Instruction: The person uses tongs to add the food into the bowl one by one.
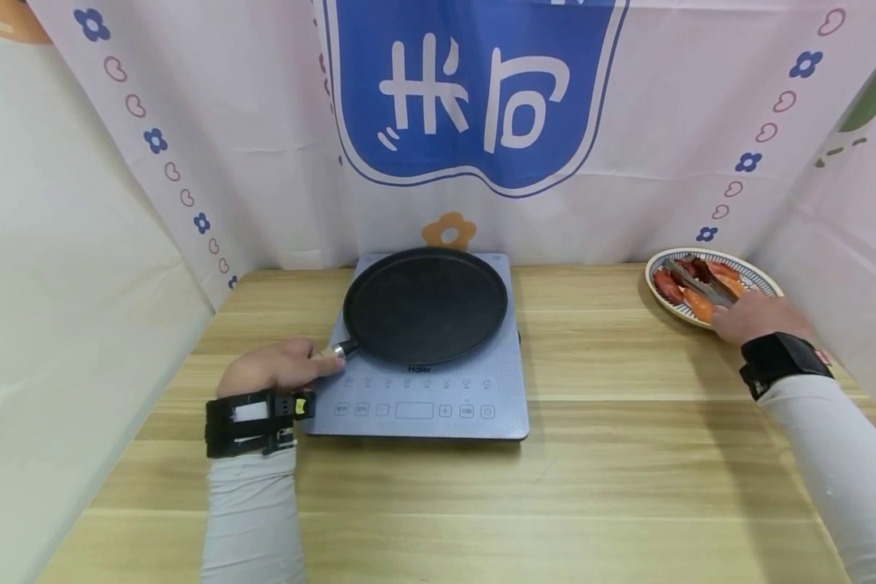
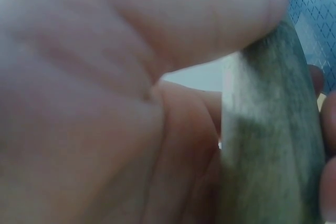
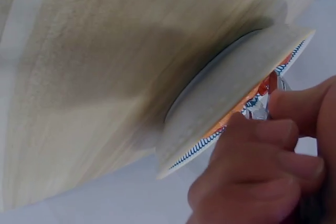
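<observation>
A flat round black pan (image 1: pixel 425 307) lies on the induction cooktop (image 1: pixel 416 422). My left hand (image 1: pixel 277 367) grips its handle, and in the left wrist view the thumb and fingers wrap round the wood-coloured handle (image 2: pixel 270 145). Off to the right, my right hand (image 1: pixel 762 315) holds metal tongs (image 1: pixel 693 280) at the near rim of a patterned plate (image 1: pixel 653 276). Dark red pieces of food (image 1: pixel 667 286) and orange pieces (image 1: pixel 698 306) lie on that plate, with the tongs' arms across them. In the right wrist view the fingers (image 3: pixel 257 166) partly hide the tongs.
Under everything is a wood-grain table (image 1: pixel 591 454). A printed white curtain (image 1: pixel 263 146) hangs along the back, and pale cloth walls (image 1: pixel 58 268) close in both sides. The plate stands near the right back corner, close to the cloth.
</observation>
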A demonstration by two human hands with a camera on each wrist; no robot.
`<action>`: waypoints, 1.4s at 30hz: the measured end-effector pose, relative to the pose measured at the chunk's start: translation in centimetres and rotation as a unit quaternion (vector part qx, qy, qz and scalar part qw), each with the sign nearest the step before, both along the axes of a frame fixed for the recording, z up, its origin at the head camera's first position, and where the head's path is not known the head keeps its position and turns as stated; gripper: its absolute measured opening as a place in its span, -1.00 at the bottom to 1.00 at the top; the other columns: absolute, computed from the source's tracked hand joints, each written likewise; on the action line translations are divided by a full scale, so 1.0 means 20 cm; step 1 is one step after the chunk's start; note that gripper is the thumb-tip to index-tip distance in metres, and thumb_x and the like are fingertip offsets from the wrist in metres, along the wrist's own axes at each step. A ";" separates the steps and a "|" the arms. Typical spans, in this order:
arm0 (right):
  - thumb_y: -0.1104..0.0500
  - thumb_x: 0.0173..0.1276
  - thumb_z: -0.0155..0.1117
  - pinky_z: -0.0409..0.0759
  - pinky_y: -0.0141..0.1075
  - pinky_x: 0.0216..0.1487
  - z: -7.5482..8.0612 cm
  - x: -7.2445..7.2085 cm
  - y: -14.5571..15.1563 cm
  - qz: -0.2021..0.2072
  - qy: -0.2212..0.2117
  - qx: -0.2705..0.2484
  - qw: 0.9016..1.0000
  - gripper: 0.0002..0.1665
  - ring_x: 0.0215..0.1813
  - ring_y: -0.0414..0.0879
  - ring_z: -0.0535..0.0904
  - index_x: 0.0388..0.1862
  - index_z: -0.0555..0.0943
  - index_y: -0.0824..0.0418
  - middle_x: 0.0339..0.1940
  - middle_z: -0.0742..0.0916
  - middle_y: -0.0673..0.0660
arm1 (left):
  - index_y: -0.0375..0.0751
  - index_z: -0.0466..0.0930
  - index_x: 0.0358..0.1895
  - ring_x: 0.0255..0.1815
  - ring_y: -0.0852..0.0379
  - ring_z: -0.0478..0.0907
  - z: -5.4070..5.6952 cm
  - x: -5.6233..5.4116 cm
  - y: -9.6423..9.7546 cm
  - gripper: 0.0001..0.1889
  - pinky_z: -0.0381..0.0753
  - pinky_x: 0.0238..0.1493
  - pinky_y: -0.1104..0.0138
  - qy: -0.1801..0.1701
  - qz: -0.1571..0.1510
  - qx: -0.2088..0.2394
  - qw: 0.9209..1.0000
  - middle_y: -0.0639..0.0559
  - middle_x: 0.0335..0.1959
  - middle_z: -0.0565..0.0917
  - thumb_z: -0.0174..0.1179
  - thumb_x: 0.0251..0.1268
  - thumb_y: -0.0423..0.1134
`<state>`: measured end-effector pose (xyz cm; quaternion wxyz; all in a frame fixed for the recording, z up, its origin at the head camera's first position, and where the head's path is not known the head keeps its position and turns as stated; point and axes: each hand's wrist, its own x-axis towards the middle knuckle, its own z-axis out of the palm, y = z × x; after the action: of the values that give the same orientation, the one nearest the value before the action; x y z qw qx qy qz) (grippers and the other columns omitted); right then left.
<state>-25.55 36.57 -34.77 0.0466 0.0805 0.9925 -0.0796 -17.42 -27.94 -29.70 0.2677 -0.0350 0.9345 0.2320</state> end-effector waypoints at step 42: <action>-0.21 0.62 -0.14 0.55 0.17 -0.42 -0.03 0.05 -0.02 -0.040 0.005 0.033 0.999 -0.18 -0.28 0.47 0.65 -0.09 0.54 0.61 -0.27 0.67 0.63 | -0.24 0.46 -0.08 -0.19 -0.01 0.51 -0.01 0.01 -0.01 -0.52 0.49 -0.25 0.28 0.003 0.006 0.019 1.000 -0.06 -0.27 0.54 0.09 0.56 0.19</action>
<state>-24.58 36.14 -35.27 0.0354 0.1215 0.9907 -0.0494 -17.13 -28.07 -29.85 0.2638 -0.0346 0.9305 0.2518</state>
